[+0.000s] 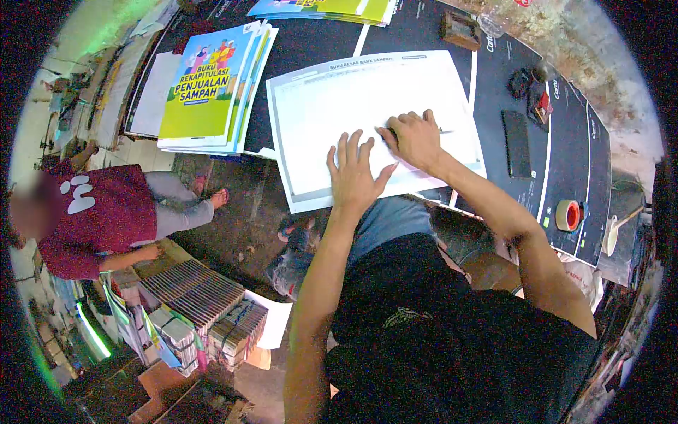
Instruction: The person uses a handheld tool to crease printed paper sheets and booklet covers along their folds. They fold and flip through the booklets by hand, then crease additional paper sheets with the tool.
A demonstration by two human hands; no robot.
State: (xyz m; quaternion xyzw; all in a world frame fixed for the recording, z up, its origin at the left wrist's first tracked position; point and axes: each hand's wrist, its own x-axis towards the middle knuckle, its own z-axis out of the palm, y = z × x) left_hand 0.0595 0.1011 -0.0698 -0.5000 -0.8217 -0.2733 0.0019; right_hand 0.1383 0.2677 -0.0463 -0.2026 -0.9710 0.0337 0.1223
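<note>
A large white printed sheet (318,106), headed "BUKU BESAR BANK SAMPAH", lies at the near edge of the black table, possibly on top of more sheets. My left hand (353,169) rests on its lower part, open, fingers spread and the palm down. To the right, my right hand (415,141) presses on the sheet with its fingers bent and closed. A thin dark bit shows beside its knuckles; what the fingers hold, if anything, is hidden. Left of the sheet is a stack of booklets (201,88) with blue, yellow and green covers.
More booklets (332,8) lie at the far edge. Rightward on the black table (487,141) are a phone-like dark slab (516,143), a tape roll (567,215) and a wooden block (460,30). A person in a maroon shirt (106,212) sits at left by bound paper stacks (194,293).
</note>
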